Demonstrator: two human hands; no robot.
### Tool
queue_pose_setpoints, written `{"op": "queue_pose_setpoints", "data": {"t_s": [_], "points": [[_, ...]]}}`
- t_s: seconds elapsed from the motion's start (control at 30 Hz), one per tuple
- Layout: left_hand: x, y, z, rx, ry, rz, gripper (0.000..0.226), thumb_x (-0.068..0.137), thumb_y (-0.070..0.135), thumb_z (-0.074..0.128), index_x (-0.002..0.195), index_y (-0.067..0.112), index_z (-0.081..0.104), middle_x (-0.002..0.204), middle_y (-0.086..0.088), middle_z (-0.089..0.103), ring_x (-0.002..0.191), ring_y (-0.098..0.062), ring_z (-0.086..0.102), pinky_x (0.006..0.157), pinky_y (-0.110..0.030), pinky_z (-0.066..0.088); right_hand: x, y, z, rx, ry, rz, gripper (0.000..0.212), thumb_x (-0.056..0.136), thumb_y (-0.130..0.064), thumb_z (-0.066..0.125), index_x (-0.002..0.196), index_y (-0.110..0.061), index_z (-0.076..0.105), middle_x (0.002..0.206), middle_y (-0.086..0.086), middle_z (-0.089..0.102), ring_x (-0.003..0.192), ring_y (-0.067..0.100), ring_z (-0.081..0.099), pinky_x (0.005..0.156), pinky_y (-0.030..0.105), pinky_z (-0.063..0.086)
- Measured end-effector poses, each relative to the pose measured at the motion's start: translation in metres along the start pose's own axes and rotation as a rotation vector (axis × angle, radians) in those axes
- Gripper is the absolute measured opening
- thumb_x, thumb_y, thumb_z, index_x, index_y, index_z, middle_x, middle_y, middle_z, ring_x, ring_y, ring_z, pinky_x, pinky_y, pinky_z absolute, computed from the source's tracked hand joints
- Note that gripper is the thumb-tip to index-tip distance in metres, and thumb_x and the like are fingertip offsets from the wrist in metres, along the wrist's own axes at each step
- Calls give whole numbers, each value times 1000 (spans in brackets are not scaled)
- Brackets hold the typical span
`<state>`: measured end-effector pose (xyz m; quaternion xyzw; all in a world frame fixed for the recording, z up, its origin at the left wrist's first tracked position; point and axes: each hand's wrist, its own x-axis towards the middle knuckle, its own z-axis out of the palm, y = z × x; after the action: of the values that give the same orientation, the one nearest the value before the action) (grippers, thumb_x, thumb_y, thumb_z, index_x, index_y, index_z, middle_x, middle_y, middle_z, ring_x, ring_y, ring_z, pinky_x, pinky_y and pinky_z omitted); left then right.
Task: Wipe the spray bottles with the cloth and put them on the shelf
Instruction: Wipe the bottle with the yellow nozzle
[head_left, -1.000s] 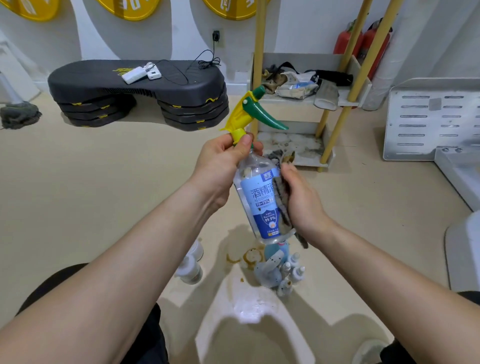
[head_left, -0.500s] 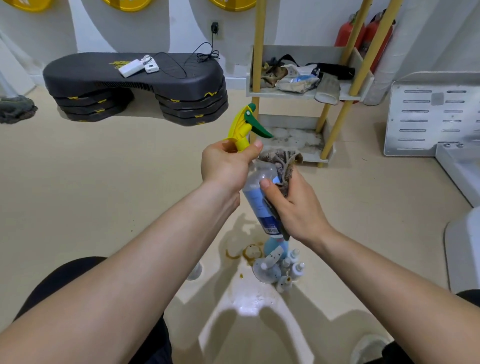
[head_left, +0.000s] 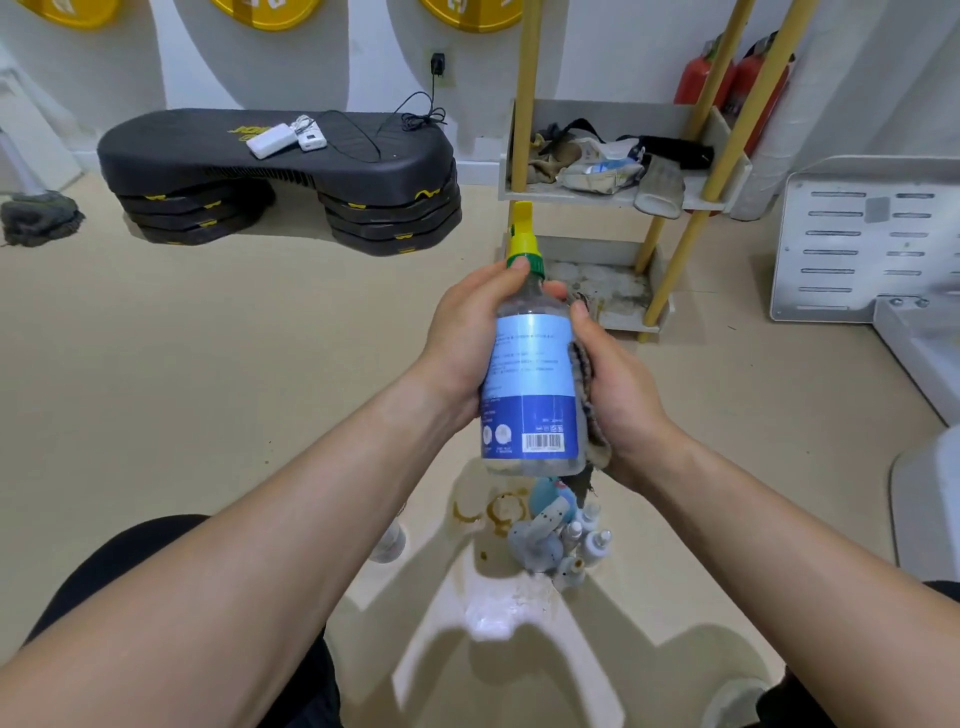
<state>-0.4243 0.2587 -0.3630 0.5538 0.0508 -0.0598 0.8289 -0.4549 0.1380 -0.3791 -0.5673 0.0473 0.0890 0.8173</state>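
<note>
A clear spray bottle (head_left: 530, 384) with a blue label and a yellow-green trigger head is held upright in front of me. My left hand (head_left: 465, 338) grips its shoulder and left side, thumb near the collar. My right hand (head_left: 621, 400) presses a dirty grey-brown cloth (head_left: 587, 410) against the bottle's right side, fingers curled round it. The barcode side of the label faces me. The yellow-posted shelf (head_left: 613, 195) stands behind the bottle.
Several small bottles (head_left: 566, 535) cluster on the floor below my hands beside brown ring stains. Another bottle (head_left: 387, 543) peeks out under my left forearm. A black step platform (head_left: 280, 166) sits far left. White metal panels (head_left: 862, 239) lie right. Red extinguishers (head_left: 727, 78) stand behind the shelf.
The bottle has been turned so its back label faces me and the trigger points away. My left hand slid from the neck down to the shoulder. The cloth moved down the right side.
</note>
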Motion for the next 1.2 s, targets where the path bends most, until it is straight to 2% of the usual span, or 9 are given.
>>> {"op": "queue_pose_setpoints", "data": {"t_s": [0.13, 0.2, 0.33, 0.5, 0.63, 0.8, 0.93, 1.0, 1.2], "points": [[3, -8, 5, 74, 120, 127, 20, 100, 11, 57, 103, -8, 63, 85, -16, 67, 73, -24, 64, 68, -29, 55, -5, 7, 5, -304, 41, -197, 22, 107, -43, 39, 116, -33, 56, 112, -8, 71, 103, 1, 67, 89, 22, 51], [6, -15, 8, 120, 208, 167, 26, 99, 10, 60, 111, -12, 60, 82, -13, 67, 68, -18, 63, 63, -25, 53, -12, 18, 2, -650, 48, -309, 25, 100, -54, 33, 109, -36, 48, 121, 4, 60, 110, 13, 57, 94, 35, 46], [9, -24, 9, 200, 305, 188, 28, 98, 15, 63, 115, -8, 61, 74, 0, 68, 63, -6, 63, 63, -20, 50, -25, 41, 3, -1027, 74, -513, 51, 100, -51, 29, 116, -8, 52, 144, 23, 39, 136, 33, 40, 114, 44, 33], [9, -14, 14, 125, 224, 166, 18, 99, 13, 59, 86, 3, 65, 77, -11, 65, 71, -24, 60, 70, -33, 51, -10, 11, -2, -426, 126, -152, 32, 106, -45, 39, 104, -22, 62, 105, -1, 72, 96, 2, 67, 84, 18, 50], [9, -3, 13, 42, 158, 176, 19, 98, 14, 61, 81, 9, 67, 83, -13, 65, 79, -30, 57, 77, -45, 50, -2, 12, -12, -30, 57, 203, 48, 104, -51, 43, 114, -14, 72, 106, 12, 77, 102, 28, 73, 102, 48, 52], [13, 0, 3, 41, 274, 223, 19, 96, 15, 65, 78, 10, 68, 80, -12, 68, 75, -28, 59, 76, -44, 52, -15, 18, -1, -334, 123, 128, 56, 106, -54, 32, 101, -12, 69, 83, 11, 73, 63, 21, 68, 60, 33, 55], [17, -9, -1, 19, 396, 219, 26, 93, 20, 67, 68, 13, 67, 74, -11, 67, 71, -26, 59, 75, -43, 52, -36, 30, 8, -932, 118, -315, 43, 104, -49, 30, 118, -15, 52, 112, 8, 56, 107, 27, 54, 93, 41, 44], [13, -18, 4, 26, 378, 180, 29, 91, 24, 67, 63, 16, 68, 75, -12, 66, 72, -26, 59, 75, -42, 51, -31, 22, 7, -1066, 118, -406, 43, 104, -48, 29, 121, -16, 50, 114, 11, 55, 109, 31, 51, 91, 40, 41], [8, -28, 18, -35, 291, 79, 33, 96, 13, 64, 63, 13, 68, 75, -16, 66, 73, -29, 62, 80, -49, 56, 10, -25, -15, -648, 21, 20, 52, 107, -53, 27, 97, -24, 69, 99, -2, 76, 91, 12, 71, 86, 30, 55]]}}
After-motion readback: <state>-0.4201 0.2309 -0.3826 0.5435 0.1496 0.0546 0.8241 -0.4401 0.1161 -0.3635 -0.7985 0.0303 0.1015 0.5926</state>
